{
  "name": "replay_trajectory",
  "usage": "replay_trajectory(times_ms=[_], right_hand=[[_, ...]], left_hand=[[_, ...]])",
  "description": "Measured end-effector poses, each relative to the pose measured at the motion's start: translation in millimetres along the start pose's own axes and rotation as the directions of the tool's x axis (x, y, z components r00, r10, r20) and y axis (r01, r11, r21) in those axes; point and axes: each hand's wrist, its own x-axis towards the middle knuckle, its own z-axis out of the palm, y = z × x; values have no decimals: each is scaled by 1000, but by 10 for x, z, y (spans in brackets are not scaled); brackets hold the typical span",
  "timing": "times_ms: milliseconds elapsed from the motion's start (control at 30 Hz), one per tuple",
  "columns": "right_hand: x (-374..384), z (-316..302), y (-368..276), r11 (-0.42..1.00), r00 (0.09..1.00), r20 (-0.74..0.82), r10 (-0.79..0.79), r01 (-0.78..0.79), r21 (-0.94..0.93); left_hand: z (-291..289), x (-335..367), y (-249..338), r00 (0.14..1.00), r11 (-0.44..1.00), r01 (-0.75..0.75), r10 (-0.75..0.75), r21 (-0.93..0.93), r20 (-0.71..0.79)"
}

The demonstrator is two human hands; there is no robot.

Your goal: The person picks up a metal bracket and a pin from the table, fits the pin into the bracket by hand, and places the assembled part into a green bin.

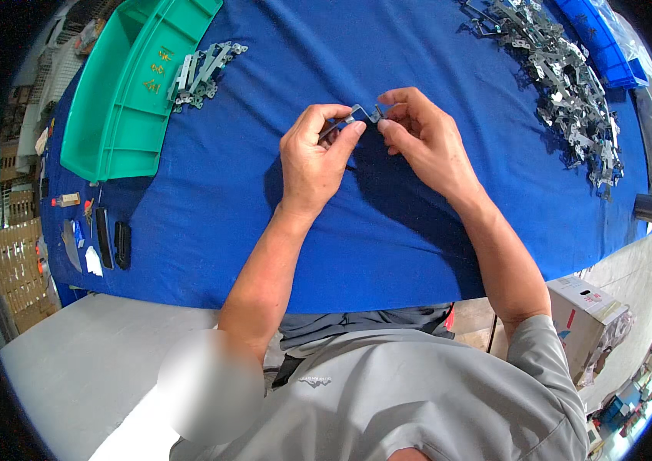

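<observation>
Over the middle of the blue cloth, my two hands meet at a small bent metal bracket point(358, 113). My left hand point(317, 157) pinches the bracket between thumb and fingers, its fingertips partly covering the metal. Thumb and index finger of my right hand point(424, 138) close at the bracket's right end, on a small shiny metal piece point(377, 115); whether that piece is separate or part of the bracket I cannot tell. A small stack of similar metal brackets point(201, 74) lies farther left. A large heap of metal brackets point(560, 84) spreads along the right side.
A green plastic bin point(118, 138) stands at the left, with small brass-coloured pieces point(155, 71) at its side. A blue bin point(599, 42) is at the far right. Black tools point(121, 244) and a small bottle point(66, 200) lie near the left edge. A cardboard box point(583, 315) sits below the table's right.
</observation>
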Motion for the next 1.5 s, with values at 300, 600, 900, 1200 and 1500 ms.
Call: replay_trajectory(times_ms=[300, 600, 900, 1200, 1500], right_hand=[[31, -53, -24, 960, 997, 38, -68, 76, -269], [21, -105, -110, 938, 948, -37, -317, 308, -158], [-5, -37, -118, 919, 942, 37, -332, 333, -212], [-21, 11, -127, 971, 930, 336, 151, -203, 127], [0, -48, -54, 992, 993, 39, -108, 111, -58]], left_hand=[[-12, 16, 31, 994, 994, -100, 98, 47, 40], [22, 40, -16, 997, 996, -39, 34, -78, -69], [-102, 35, -2, 976, 780, 218, -190, -587, 110], [-162, 36, -143, 986, 840, 139, -168, -525, -7], [-66, 34, -43, 982, 908, 185, -181, -376, 48]])
